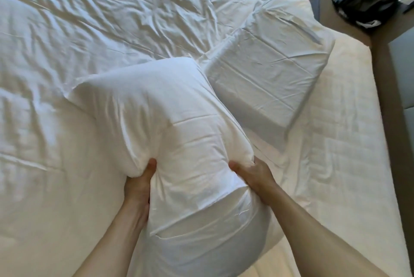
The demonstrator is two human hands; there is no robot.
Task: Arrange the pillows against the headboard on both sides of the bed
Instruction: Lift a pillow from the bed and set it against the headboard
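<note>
Gripping big pillow [170,124] w/ left hand [140,183] & right hand [255,175], flat pillow [266,75] just beyond, rumpled duvet [89,19] left

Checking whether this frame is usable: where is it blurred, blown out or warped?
Head view: the black bag at top right is motion-smeared; the duvet nearly blows out in bright light; bed edges bow from the wide lens; the held pillow is fairly sharp.

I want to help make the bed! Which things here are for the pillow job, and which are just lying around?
For the job:
- held pillow, gripped by the left hand and right hand
- two stacked pillows farther up the bed
- grey headboard

Just lying about:
- rumpled duvet
- black bag on the side table
</note>
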